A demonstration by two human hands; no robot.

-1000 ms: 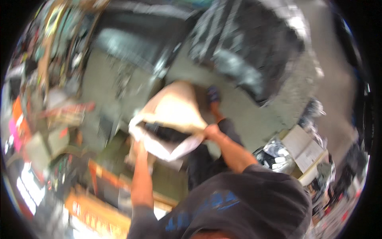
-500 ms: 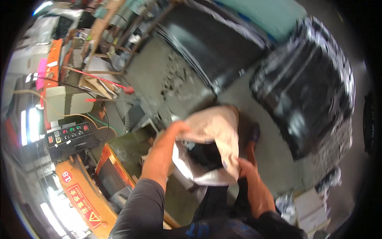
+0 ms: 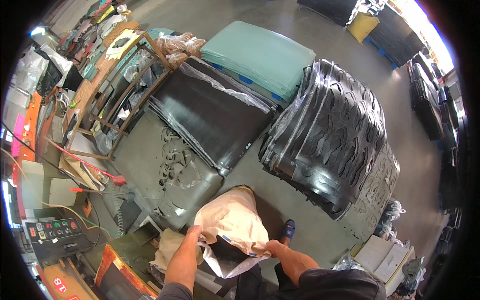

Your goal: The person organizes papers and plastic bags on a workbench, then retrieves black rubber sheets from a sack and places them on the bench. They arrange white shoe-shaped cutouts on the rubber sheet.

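Note:
A beige sack (image 3: 232,215) with a white lining stands upright before my legs, its mouth facing me. Dark contents (image 3: 227,250) show inside, too shadowed to name. My left hand (image 3: 192,234) grips the left side of its rim, fingers partly hidden by the cloth. On the right side, my right hand (image 3: 276,247) pinches the rim, so the mouth is held wide between both hands. Left of the sack, close to my left forearm, lies another crumpled beige sack (image 3: 167,247).
Cut-out sheets (image 3: 180,170) lie on a grey stack ahead. Beyond are black sheets (image 3: 205,110), pale green sheets (image 3: 257,52) and, at right, punched black sheets (image 3: 335,135). A button control box (image 3: 57,235) sits at left; a white carton (image 3: 382,260) stands at lower right.
My view has swung up and right, bringing more of the floor and stacks into sight. Both hands keep hold of the sack's rim, and its mouth looks narrower from here.

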